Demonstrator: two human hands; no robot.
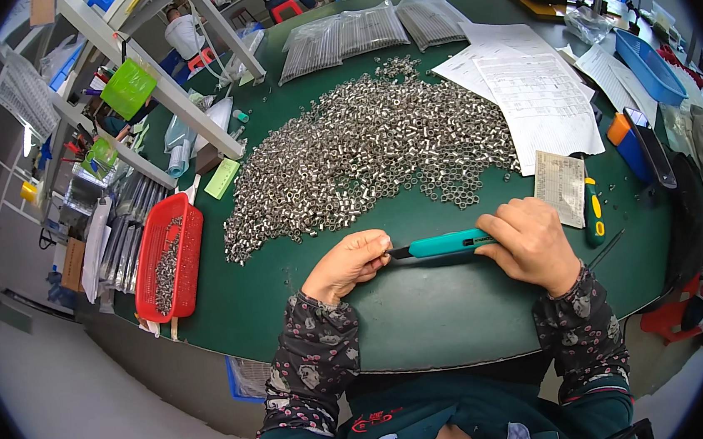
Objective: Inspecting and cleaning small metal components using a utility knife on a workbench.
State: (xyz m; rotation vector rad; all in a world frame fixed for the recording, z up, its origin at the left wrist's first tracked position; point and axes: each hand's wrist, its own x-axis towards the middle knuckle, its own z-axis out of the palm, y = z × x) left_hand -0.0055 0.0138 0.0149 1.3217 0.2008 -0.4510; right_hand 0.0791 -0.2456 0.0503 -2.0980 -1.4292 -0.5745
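My right hand (529,241) is wrapped round the teal handle of a utility knife (441,244), held level just above the green table. The knife's dark tip points left and meets the fingertips of my left hand (347,266). Thumb and fingers of that left hand are pinched together; what lies between them is too small to make out. Beyond both hands spreads a big heap of small silvery metal rings (362,152), thinning to a single layer at its near right edge.
A red plastic basket (173,260) with some rings inside stands at the left. Paper sheets (538,103), a printed card (560,187) and a yellow-green-handled tool (592,212) lie to the right. Bags of rods (372,29) line the back. A white shelf post (182,100) rises at the left.
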